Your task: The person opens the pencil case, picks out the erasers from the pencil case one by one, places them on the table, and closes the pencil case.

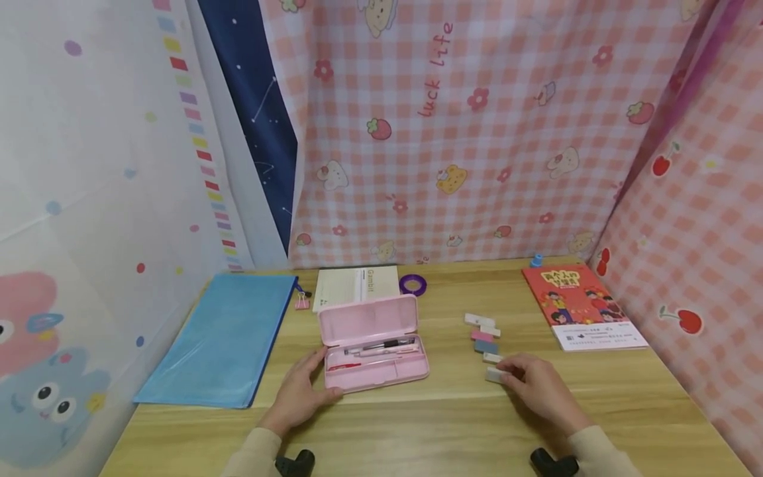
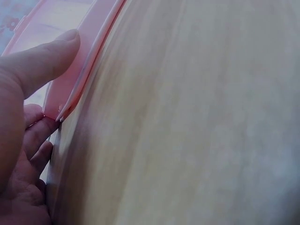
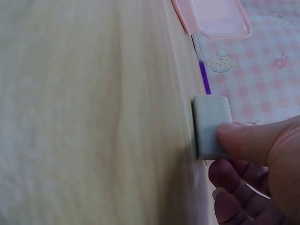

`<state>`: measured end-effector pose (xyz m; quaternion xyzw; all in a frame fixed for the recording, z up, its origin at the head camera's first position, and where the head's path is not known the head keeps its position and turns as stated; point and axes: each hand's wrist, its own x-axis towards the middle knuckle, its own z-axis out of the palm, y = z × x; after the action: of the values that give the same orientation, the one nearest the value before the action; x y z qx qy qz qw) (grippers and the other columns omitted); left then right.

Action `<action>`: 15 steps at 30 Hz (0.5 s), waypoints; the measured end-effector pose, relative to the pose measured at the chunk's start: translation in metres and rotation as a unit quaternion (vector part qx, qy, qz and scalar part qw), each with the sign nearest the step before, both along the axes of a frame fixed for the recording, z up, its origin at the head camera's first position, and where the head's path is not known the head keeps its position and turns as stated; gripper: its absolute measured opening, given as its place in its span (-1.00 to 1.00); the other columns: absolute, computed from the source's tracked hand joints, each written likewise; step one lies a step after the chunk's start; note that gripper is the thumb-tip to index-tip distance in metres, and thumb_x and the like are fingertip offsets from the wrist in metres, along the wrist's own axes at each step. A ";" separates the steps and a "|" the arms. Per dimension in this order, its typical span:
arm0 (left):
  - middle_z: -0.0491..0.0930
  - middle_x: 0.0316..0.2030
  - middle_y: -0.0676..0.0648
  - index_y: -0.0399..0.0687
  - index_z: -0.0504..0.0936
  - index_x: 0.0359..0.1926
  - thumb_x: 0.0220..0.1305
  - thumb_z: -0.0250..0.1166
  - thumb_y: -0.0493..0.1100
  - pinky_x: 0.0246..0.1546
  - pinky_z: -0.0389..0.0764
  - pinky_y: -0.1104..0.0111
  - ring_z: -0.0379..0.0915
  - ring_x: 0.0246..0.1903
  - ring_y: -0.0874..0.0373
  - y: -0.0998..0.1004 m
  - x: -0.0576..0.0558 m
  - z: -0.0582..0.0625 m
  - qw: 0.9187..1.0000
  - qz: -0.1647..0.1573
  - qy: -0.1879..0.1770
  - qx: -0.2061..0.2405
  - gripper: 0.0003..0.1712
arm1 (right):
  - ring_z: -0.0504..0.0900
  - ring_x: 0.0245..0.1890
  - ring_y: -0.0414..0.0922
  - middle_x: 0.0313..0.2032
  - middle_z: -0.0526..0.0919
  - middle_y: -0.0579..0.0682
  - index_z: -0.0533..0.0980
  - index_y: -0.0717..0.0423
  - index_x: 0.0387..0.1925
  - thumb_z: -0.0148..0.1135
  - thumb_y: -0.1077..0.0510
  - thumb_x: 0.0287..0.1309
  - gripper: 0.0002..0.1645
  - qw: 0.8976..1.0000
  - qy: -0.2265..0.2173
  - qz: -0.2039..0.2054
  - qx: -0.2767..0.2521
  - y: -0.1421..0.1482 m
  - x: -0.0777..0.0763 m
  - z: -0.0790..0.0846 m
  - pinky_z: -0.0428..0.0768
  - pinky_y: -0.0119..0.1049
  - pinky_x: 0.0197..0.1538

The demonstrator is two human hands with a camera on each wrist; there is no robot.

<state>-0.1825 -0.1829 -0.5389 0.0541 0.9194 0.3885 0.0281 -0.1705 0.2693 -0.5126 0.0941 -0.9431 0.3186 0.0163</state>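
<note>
A pink pencil case (image 1: pixel 363 379) lies with its lid raised, holding a black pen (image 1: pixel 381 345) and a red pen (image 1: pixel 346 366). My left hand (image 1: pixel 300 392) grips its left end, thumb at the near corner and fingers along the side; the left wrist view shows the thumb (image 2: pixel 61 51) over the case's edge. Thumb and fingers of my right hand (image 1: pixel 539 385) pinch a whitish eraser (image 3: pixel 210 124) close to the tabletop. Beyond it run several more erasers: a white one (image 1: pixel 491 358), a blue-grey one (image 1: pixel 485 346), a pink one (image 1: pixel 481 336) and others.
A blue folder (image 1: pixel 208 338) lies at the left. Behind the case are a notebook (image 1: pixel 340 286), a purple tape roll (image 1: pixel 413 285) and a pink binder clip (image 1: pixel 302 303). Back right are a red booklet (image 1: pixel 572 298) and a small blue object (image 1: pixel 536 261). Curtains enclose the table.
</note>
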 end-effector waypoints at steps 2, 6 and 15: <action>0.19 0.37 -0.30 -0.02 0.22 0.44 -0.10 0.50 0.24 0.29 0.14 -0.16 0.06 0.35 -0.29 0.000 0.000 0.000 1.000 -0.001 0.003 -0.001 0.13 | 0.52 -0.35 -0.26 -0.27 0.65 -0.13 0.67 -0.02 -0.21 0.33 0.21 0.15 -0.85 1.000 0.000 -0.010 0.006 0.000 -0.002 -0.001 0.53 -0.35 -0.30; 0.19 0.38 -0.30 -0.01 0.22 0.44 -0.10 0.50 0.24 0.30 0.13 -0.16 0.05 0.35 -0.28 0.000 -0.001 0.001 1.000 -0.001 0.004 -0.002 0.13 | 0.50 -0.37 -0.26 -0.32 0.63 -0.14 0.67 -0.01 -0.23 0.36 0.21 0.12 -0.85 1.000 0.012 -0.014 0.018 -0.001 -0.004 -0.002 0.52 -0.34 -0.32; 0.19 0.37 -0.30 -0.02 0.22 0.44 -0.08 0.50 0.22 0.29 0.13 -0.17 0.05 0.35 -0.29 0.001 0.000 0.001 1.000 -0.002 0.002 -0.005 0.11 | 0.45 -0.42 -0.24 -0.43 0.53 -0.16 0.66 0.04 -0.23 0.45 0.21 -0.01 -0.77 0.999 0.022 -0.005 0.027 -0.003 -0.002 -0.003 0.45 -0.39 -0.42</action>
<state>-0.1822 -0.1821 -0.5381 0.0561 0.9213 0.3837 0.0277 -0.1728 0.2662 -0.5159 0.0964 -0.9511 0.2910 0.0365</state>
